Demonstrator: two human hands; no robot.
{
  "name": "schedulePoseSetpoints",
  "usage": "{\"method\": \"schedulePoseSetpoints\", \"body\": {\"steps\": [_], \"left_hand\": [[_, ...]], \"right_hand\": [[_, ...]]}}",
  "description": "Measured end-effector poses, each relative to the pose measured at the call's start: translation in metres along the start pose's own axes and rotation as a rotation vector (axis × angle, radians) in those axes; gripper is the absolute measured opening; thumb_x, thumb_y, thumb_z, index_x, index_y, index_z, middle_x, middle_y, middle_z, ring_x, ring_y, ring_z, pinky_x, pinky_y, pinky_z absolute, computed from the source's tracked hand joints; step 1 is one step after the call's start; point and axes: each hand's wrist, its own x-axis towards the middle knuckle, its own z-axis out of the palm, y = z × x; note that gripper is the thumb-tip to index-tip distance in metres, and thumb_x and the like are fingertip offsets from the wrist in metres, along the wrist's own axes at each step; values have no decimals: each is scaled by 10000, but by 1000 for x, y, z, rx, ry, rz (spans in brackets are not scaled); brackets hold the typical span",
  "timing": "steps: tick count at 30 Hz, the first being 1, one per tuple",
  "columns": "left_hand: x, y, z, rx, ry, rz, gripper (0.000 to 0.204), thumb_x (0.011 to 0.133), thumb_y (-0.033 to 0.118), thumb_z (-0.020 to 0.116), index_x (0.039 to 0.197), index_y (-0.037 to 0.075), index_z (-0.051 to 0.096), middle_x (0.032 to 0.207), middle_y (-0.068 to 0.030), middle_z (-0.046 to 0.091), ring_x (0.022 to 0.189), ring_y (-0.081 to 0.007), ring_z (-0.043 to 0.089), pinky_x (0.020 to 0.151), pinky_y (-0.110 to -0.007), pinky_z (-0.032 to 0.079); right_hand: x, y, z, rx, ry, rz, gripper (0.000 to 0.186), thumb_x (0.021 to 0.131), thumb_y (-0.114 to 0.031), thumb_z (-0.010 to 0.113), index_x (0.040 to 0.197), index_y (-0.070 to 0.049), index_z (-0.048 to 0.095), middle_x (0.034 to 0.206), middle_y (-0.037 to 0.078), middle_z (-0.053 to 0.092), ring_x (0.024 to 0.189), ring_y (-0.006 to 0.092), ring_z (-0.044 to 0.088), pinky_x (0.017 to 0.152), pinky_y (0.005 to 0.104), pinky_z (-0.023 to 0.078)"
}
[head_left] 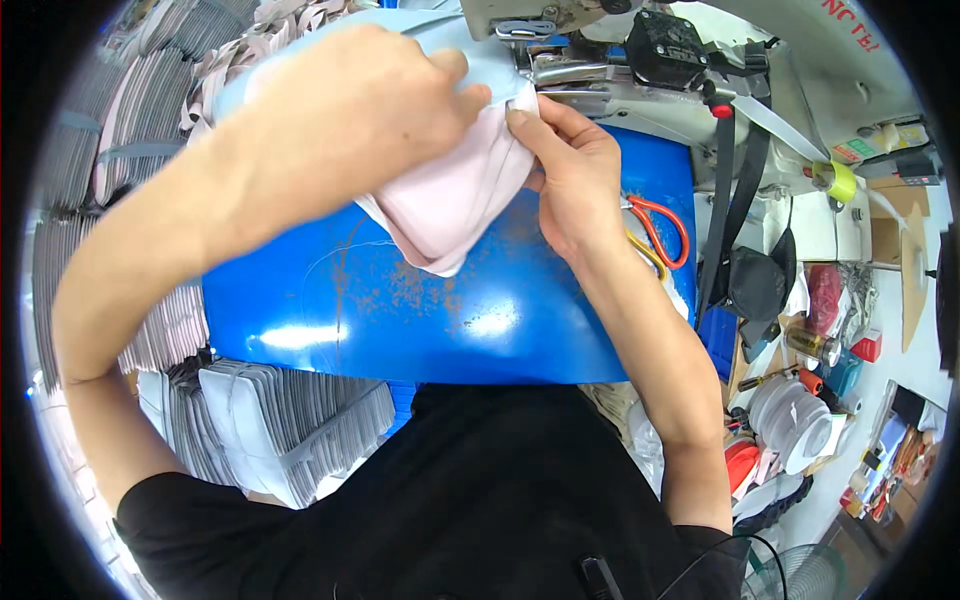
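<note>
Fabric, pink (460,190), at far edge of blue surface (400,325); left hand (395,95) above it, fingers curled, cannot tell whether gripping; right hand (585,175) pinches its right side. Scissors (684,236) near surface's right edge.

Left hand (380,95): curled, left of the right fingertips (553,108)
Right hand (582,182): thumb (530,130) pinched toward fingers
Forearms (650,340): bare, below the fingers

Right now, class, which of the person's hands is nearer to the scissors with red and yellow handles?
Right. The right hand is just left of the scissors, pinching pale pink fabric; the left hand is farther left, over that fabric.
</note>
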Motion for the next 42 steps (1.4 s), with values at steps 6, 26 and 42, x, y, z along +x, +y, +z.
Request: {"method": "schedulePoseSetpoints", "body": {"steps": [6,26,42], "left_hand": [[15,47,-1,-209,33,-171,552,831,65,673,1359,-78,598,925,-135,647,718,-281,720,597,-379,567],[12,126,51,-625,818,-362,285,663,8,777,937,30,705,1081,-67,756,824,-241,688,680,-340,574],[44,58,72,-558,807,-224,237,712,-34,737,937,28,698,1025,-62,751,810,-266,673,650,-357,564]], "right_hand": [[-2,17,-9,-1,4,-209,367,955,-57,747,1294,73,689,1073,105,748,846,131,707,740,263,578],[-65,4,-41,-450,25,-165,227,906,-44,727,1121,-10,788,968,58,643,832,115,652,665,255,607],[-3,2,-5,40,43,-105,218,957,-130,766,1117,18,765,980,77,769,812,103,696,690,278,586]]}}
